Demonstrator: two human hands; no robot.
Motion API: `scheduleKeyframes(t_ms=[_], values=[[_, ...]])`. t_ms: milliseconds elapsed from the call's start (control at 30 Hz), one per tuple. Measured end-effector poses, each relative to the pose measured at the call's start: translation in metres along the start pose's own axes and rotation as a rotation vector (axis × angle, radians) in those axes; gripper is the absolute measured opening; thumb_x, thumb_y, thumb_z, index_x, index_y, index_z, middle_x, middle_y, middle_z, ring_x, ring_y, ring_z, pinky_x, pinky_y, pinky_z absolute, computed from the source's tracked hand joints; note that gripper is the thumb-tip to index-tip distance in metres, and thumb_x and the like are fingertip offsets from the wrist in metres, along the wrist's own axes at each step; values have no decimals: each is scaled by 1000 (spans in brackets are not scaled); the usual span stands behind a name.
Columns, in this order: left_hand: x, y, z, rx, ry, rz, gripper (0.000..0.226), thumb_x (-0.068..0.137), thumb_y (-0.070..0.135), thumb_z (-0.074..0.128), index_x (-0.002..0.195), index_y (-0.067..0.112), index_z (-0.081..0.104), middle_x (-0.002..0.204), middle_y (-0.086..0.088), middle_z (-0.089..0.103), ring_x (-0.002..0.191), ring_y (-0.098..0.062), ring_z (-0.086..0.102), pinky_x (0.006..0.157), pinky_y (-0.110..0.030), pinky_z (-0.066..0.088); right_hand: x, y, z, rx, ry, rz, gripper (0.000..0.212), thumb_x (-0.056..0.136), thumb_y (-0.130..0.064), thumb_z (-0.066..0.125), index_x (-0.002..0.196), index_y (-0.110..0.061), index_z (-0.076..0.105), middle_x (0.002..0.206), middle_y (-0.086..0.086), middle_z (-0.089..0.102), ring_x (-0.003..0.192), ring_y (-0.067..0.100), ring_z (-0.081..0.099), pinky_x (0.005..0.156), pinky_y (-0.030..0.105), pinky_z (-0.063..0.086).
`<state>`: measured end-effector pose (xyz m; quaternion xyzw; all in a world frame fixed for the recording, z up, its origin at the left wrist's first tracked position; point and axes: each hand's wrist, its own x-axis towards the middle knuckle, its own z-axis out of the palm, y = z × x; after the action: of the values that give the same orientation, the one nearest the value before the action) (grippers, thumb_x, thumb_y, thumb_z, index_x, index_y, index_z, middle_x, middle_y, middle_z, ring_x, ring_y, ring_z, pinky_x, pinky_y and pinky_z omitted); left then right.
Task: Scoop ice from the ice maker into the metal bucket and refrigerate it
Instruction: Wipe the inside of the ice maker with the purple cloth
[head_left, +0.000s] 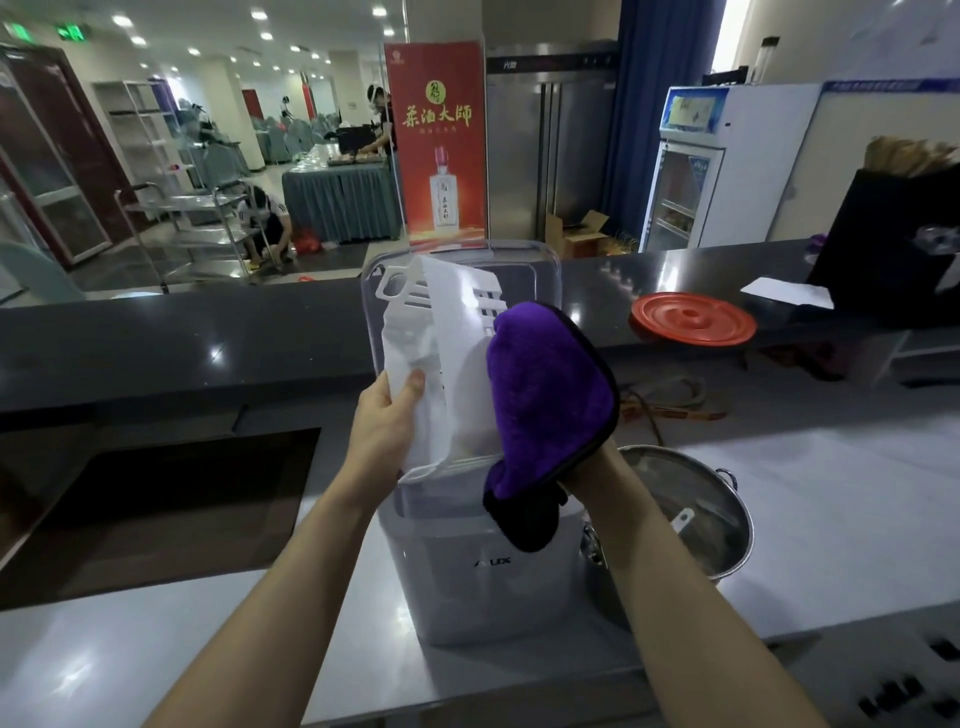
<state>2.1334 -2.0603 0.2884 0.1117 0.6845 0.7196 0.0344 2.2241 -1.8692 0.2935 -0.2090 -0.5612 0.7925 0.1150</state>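
Observation:
A grey ice maker (488, 577) stands on the pale counter with its clear lid (540, 270) raised. My left hand (387, 431) grips a white slotted plastic ice basket (441, 332) and holds it up in front of the lid. A purple cloth (550, 400) covers my right hand (582, 473), which holds it against the basket's right side. To the right of the ice maker sits the metal bucket (727, 551), with a white scoop (683, 519) lying inside it.
A red round lid (693, 318) and a black bag (893, 244) rest on the dark raised bar top. A dark recessed sink (156, 499) lies to the left. A glass-door fridge (685, 192) and a steel cabinet stand beyond the bar.

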Motion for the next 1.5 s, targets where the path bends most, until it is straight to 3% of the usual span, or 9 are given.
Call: scheduleKeyframes(t_ms=[233,400,567,733,900,1033,1133,1267,1500], values=[[2,-1,2,304,17,89,22,114,32,54,112,20,73,100,-5,80,91,-25,78,85,-52,65,1,-54,7,95,-53,-133,36,115,-40,40,104,-10,57,75,4,56,64,17,54,53,20,49],[9,2,7,237,52,92,22,114,31,54,102,29,72,97,-2,81,90,-23,79,83,-49,66,4,-53,9,-47,-85,-118,27,116,-17,41,97,-17,60,64,-3,69,54,7,66,47,16,52],[7,-3,4,101,48,43,23,116,28,51,114,24,73,102,0,83,95,-21,80,86,-46,66,13,-47,8,49,56,-249,20,103,-31,58,88,-20,65,62,-9,62,65,14,54,61,27,47],[8,6,4,28,82,75,29,118,25,43,137,28,64,117,6,79,105,-12,78,84,-33,65,4,-60,3,-181,247,-786,68,82,-38,77,126,-12,33,117,0,55,93,-19,60,81,8,49],[5,18,21,-119,63,36,32,103,50,59,126,29,67,122,2,76,118,-14,72,97,-36,60,-15,-66,34,-765,83,-1201,52,89,-21,84,129,-4,56,127,12,57,108,2,55,99,13,45],[5,21,27,-372,12,-43,71,78,63,74,133,18,66,122,-9,78,114,-24,76,95,-41,63,-14,-51,50,-1240,10,-1183,41,93,-16,71,133,-8,67,126,14,64,112,33,59,97,46,53],[8,16,27,-266,38,59,24,108,45,56,115,23,60,101,1,76,97,-16,73,92,-45,64,-5,-40,51,-1655,42,-1085,45,92,-16,60,137,-9,62,128,13,64,112,33,56,94,43,50],[5,17,25,-24,16,133,18,107,50,47,105,35,58,81,16,71,75,-3,67,66,-25,55,-2,-32,42,-1838,-142,-859,75,88,-26,64,157,-7,42,142,14,55,121,33,56,103,41,48],[3,15,25,36,107,176,34,106,52,45,112,22,59,109,-18,71,94,-23,65,95,-63,55,-5,-38,35,-1744,-398,-714,20,79,-35,74,79,-22,58,80,-1,57,78,28,61,61,32,44]])
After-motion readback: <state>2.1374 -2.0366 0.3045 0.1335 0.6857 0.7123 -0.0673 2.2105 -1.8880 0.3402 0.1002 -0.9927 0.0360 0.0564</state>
